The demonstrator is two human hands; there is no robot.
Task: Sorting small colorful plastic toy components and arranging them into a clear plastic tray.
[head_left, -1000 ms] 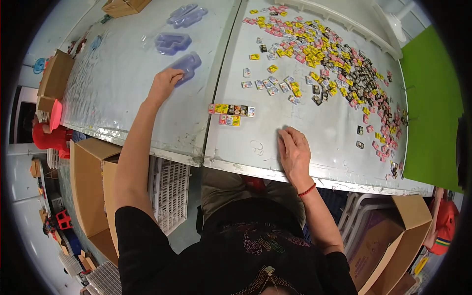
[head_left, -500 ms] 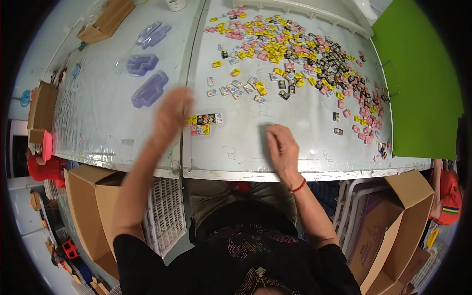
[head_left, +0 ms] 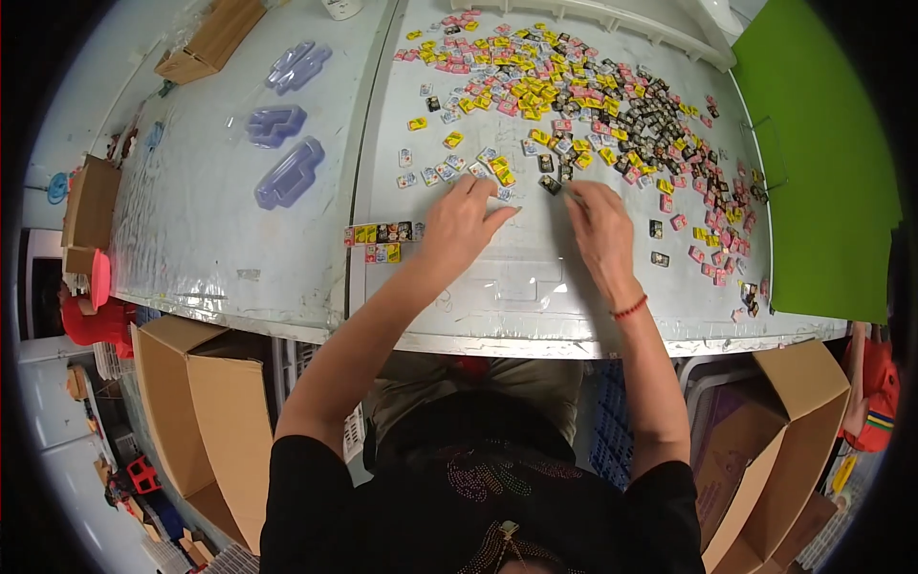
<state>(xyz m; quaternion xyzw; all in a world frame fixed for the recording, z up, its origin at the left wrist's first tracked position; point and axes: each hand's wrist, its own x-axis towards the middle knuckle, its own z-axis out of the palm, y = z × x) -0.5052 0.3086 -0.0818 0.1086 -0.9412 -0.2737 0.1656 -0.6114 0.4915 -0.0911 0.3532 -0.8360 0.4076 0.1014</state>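
Many small flat rectangular packets (head_left: 535, 93) in yellow, pink, black and white are spread over the white table. My left hand (head_left: 457, 225) is above the near edge of a small group of white packets (head_left: 447, 171), thumb held apart from the bent fingers. Its fingertips are close to a yellow packet (head_left: 505, 177). My right hand (head_left: 602, 228) reaches down beside a black packet (head_left: 549, 185), fingers loosely bent, with nothing visible in them. In front of my body lies a clear plastic piece (head_left: 516, 290), faintly outlined. Left of my left wrist, packets sit in a row (head_left: 387, 232), with a shorter row (head_left: 382, 253) below.
Three bluish clear plastic trays (head_left: 290, 174) lie on the table's left part. A green panel (head_left: 830, 182) stands along the right side. Open cardboard boxes (head_left: 229, 411) flank me below the table edge. A white ledge (head_left: 612, 21) runs along the back.
My left hand has swung right from beside the trays to the white packets. My right hand has moved forward and right to the black packets. The clear plastic piece now shows before me.
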